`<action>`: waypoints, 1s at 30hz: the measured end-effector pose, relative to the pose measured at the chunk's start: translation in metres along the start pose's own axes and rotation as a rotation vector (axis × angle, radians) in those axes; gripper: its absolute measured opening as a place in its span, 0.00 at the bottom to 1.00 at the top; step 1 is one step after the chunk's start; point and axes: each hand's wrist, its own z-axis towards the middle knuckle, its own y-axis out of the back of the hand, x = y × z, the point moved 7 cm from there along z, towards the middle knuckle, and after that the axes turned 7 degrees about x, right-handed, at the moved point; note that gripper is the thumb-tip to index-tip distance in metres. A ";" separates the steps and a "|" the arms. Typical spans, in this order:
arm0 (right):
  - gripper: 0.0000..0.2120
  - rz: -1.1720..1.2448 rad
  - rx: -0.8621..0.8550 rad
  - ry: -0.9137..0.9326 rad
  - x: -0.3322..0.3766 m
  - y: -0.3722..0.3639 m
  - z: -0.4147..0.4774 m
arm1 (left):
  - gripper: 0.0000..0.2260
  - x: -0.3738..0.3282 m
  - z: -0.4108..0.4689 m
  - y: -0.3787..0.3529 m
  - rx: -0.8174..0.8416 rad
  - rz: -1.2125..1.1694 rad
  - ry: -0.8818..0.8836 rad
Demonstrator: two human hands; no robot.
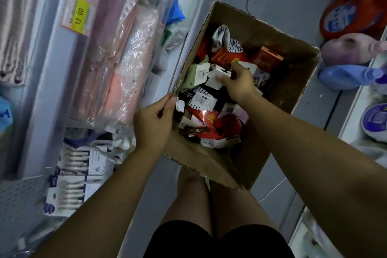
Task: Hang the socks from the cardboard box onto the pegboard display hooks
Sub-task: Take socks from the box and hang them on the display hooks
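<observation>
I grip the left wall of the cardboard box (293, 88) with my left hand (152, 123), fingers curled over its top edge and thumb on the outside. This steadies the box and tips the opening toward me, so the contents are visible from above. The box rests low in front of my legs on the grey floor, between the shelving on either side. The socks (209, 117) lie inside it in a loose, mixed pile: red packs, striped pairs and dark pairs, most with white card headers facing different ways. My right hand (236, 84) reaches into the middle of the pile, and its thumb and fingers pinch one white-carded sock pack (219, 74) by the card. I judge the card to be the correct place to hold (it is the stiff part and should carry the hanging hole, though I cannot see the hole from here). The pack sits at pile level, touching its neighbours, so the step in hand is selection and lift-out. The pegboard (18, 201) shows at my lower left, near boxed goods (71, 176) that hang beside it. I cannot make out a free hook. No sock from the box is visible on the pegboard, so I judge the task to be at an early stage.
</observation>
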 end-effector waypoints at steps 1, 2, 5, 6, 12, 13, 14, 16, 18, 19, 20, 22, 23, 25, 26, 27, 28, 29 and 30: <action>0.12 0.040 -0.020 0.006 0.004 0.007 -0.012 | 0.13 -0.001 0.000 0.000 0.006 -0.002 0.011; 0.11 0.075 -0.045 0.016 0.006 0.015 -0.025 | 0.13 -0.001 0.000 0.001 0.016 0.003 0.025; 0.10 0.125 -0.081 0.047 0.011 0.035 -0.062 | 0.13 -0.001 0.001 0.001 0.060 0.035 0.059; 0.09 0.140 -0.082 0.058 0.013 0.040 -0.075 | 0.13 -0.002 0.000 0.001 0.078 0.036 0.069; 0.07 0.163 -0.136 0.118 0.036 0.070 -0.149 | 0.19 -0.038 -0.033 0.008 0.082 0.059 0.017; 0.09 0.176 -0.140 0.125 0.039 0.074 -0.159 | 0.19 -0.044 -0.041 0.010 0.078 0.040 -0.018; 0.13 0.186 -0.144 0.129 0.041 0.078 -0.169 | 0.19 -0.050 -0.049 0.012 0.088 0.008 -0.047; 0.16 0.208 -0.145 0.147 0.049 0.086 -0.191 | 0.20 -0.062 -0.064 0.014 0.122 -0.061 -0.084; 0.14 0.257 -0.121 0.159 0.053 0.092 -0.208 | 0.20 -0.075 -0.079 0.014 0.172 -0.123 -0.105; 0.12 0.279 -0.105 0.163 0.055 0.095 -0.217 | 0.19 -0.083 -0.087 0.013 0.199 -0.153 -0.119; 0.11 0.295 -0.089 0.172 0.057 0.097 -0.226 | 0.19 -0.090 -0.095 0.012 0.227 -0.172 -0.127; 0.11 0.318 -0.036 0.197 0.061 0.100 -0.242 | 0.22 -0.105 -0.110 0.008 0.271 -0.148 -0.159; 0.11 0.326 0.001 0.204 0.062 0.100 -0.248 | 0.23 -0.111 -0.117 0.005 0.285 -0.122 -0.181; 0.12 0.332 0.081 0.227 0.066 0.099 -0.260 | 0.22 -0.121 -0.131 -0.003 0.307 -0.125 -0.196; 0.12 0.333 0.113 0.241 0.068 0.099 -0.265 | 0.19 -0.125 -0.139 -0.008 0.320 -0.134 -0.188; 0.12 0.328 0.137 0.252 0.070 0.099 -0.270 | 0.17 -0.128 -0.145 -0.012 0.330 -0.153 -0.179; 0.12 0.324 0.155 0.260 0.072 0.100 -0.274 | 0.15 -0.128 -0.150 -0.016 0.339 -0.171 -0.168; 0.11 0.316 0.172 0.269 0.075 0.100 -0.278 | 0.12 -0.127 -0.156 -0.020 0.347 -0.194 -0.158; 0.11 0.316 0.189 0.276 0.077 0.101 -0.283 | 0.09 -0.127 -0.162 -0.021 0.350 -0.217 -0.145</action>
